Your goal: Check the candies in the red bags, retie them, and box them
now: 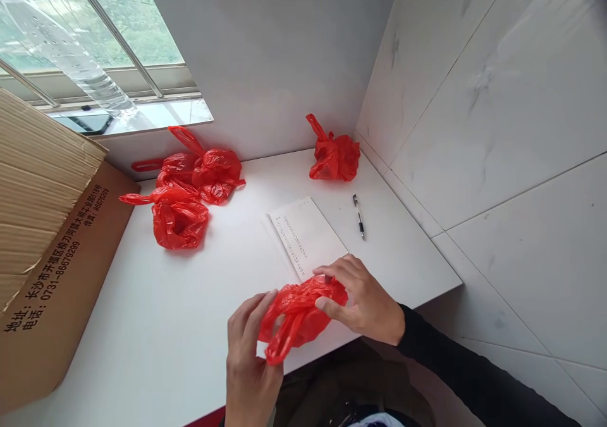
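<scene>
A red plastic bag (303,316) with knotted handles is at the near edge of the white table, between my two hands. My left hand (253,351) curls round its left side, fingers over the top and thumb by the loose handle end. From the other side my right hand (365,300) grips the bag, with the thumb on its near face and the fingers over its top. What the bag contains is hidden. Just beyond it lies an open notebook (308,234) with handwritten lines, partly covered by the bag and my right hand. A black-and-clear pen (359,217) rests right of the notebook.
Several tied red bags (180,221) cluster at the back left of the table (237,243). Another red bag (336,158) sits in the back right corner. An open cardboard box (71,256) stands at the left. On the windowsill are a water bottle (80,66) and a phone (90,123).
</scene>
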A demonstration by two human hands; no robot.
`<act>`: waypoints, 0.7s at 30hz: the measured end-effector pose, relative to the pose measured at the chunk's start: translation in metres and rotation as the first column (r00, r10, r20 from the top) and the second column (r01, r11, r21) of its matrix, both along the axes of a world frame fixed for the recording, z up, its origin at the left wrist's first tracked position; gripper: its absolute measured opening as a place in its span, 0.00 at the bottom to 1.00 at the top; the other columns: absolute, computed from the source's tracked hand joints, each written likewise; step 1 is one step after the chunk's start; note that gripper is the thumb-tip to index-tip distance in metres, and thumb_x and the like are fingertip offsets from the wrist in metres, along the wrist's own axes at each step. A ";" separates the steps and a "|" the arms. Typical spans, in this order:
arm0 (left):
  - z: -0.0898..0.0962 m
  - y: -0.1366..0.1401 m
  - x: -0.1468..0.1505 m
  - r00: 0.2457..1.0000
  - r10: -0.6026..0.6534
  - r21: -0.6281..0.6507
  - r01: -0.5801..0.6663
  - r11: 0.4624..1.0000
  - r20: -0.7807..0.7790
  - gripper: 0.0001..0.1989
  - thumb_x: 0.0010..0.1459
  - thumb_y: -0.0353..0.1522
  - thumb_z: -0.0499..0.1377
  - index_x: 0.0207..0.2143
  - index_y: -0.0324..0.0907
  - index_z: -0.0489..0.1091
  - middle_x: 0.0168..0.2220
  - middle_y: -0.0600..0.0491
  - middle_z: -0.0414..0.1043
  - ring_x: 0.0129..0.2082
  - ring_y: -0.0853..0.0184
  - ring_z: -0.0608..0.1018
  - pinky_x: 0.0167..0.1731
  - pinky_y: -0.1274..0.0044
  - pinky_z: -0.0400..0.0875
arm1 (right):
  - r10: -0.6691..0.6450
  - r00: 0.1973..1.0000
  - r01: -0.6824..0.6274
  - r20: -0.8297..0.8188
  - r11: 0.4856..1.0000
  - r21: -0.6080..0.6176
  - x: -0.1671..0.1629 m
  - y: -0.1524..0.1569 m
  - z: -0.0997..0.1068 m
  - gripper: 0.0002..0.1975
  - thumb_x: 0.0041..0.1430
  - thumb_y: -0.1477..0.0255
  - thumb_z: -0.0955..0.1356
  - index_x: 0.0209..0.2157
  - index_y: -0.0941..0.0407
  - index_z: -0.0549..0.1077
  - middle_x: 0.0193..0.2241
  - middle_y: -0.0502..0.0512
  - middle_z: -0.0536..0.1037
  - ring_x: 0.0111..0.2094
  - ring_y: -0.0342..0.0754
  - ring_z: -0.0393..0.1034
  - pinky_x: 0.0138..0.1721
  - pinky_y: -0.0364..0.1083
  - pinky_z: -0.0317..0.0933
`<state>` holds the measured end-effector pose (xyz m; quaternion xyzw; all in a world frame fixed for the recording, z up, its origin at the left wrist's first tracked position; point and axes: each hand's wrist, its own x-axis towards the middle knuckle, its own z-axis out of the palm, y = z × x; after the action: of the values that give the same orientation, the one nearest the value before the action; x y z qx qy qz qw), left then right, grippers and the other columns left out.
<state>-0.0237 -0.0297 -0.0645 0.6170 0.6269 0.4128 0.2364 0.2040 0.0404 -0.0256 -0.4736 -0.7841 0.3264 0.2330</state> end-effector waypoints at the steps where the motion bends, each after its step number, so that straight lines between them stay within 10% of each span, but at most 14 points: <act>1: 0.000 0.001 0.001 0.999 -0.026 0.017 0.027 1.000 -0.020 0.24 0.59 0.30 0.58 0.57 0.58 0.72 0.51 0.49 0.73 0.52 0.53 0.74 0.42 0.65 0.78 | 0.015 1.000 -0.015 0.014 1.000 -0.002 -0.001 0.001 -0.001 0.12 0.66 0.66 0.70 0.50 0.52 0.72 0.42 0.55 0.77 0.46 0.54 0.68 0.49 0.56 0.66; 5: -0.002 0.000 -0.012 0.982 0.187 -0.033 -0.186 0.982 0.024 0.06 0.60 0.37 0.62 0.40 0.54 0.77 0.39 0.52 0.77 0.42 0.53 0.77 0.45 0.60 0.74 | -0.054 0.998 0.055 0.019 0.998 -0.041 0.014 0.005 0.002 0.03 0.69 0.70 0.66 0.38 0.52 0.72 0.36 0.53 0.76 0.41 0.52 0.68 0.46 0.55 0.65; 8: 0.001 -0.005 -0.022 0.923 0.382 -0.205 -0.365 0.908 0.048 0.12 0.58 0.46 0.62 0.42 0.55 0.76 0.44 0.51 0.78 0.45 0.50 0.79 0.42 0.60 0.75 | -0.176 0.984 0.174 -0.007 0.978 -0.111 0.029 0.005 0.008 0.05 0.70 0.68 0.64 0.38 0.52 0.69 0.38 0.54 0.75 0.43 0.53 0.68 0.46 0.55 0.66; 12: 0.011 0.000 -0.012 0.987 0.161 -0.082 -0.161 0.984 -0.010 0.27 0.58 0.43 0.63 0.60 0.59 0.68 0.58 0.49 0.71 0.59 0.49 0.71 0.49 0.59 0.74 | -0.131 0.991 0.122 -0.027 0.971 -0.206 0.027 0.000 0.009 0.12 0.67 0.63 0.68 0.50 0.50 0.68 0.43 0.56 0.74 0.47 0.54 0.68 0.48 0.55 0.68; 15: 0.015 0.007 -0.003 0.998 0.030 0.070 -0.027 0.997 -0.055 0.14 0.59 0.37 0.64 0.48 0.55 0.77 0.46 0.50 0.75 0.51 0.52 0.75 0.56 0.57 0.69 | -0.042 0.999 0.038 -0.015 0.981 -0.188 0.020 0.000 0.010 0.09 0.68 0.63 0.68 0.47 0.50 0.71 0.37 0.54 0.74 0.43 0.53 0.68 0.47 0.54 0.68; 21: 0.027 0.001 -0.014 0.913 0.366 -0.131 -0.347 0.929 0.181 0.09 0.61 0.43 0.62 0.41 0.53 0.77 0.45 0.51 0.75 0.48 0.54 0.77 0.52 0.61 0.71 | -0.294 0.954 0.278 -0.055 0.940 -0.195 0.036 -0.003 0.023 0.10 0.72 0.62 0.62 0.39 0.51 0.70 0.35 0.53 0.73 0.37 0.49 0.67 0.31 0.46 0.65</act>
<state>-0.0376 -0.0287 -0.0376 0.4350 0.7207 0.4789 0.2490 0.2397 0.0372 -0.0030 -0.5882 -0.6628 0.3800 0.2652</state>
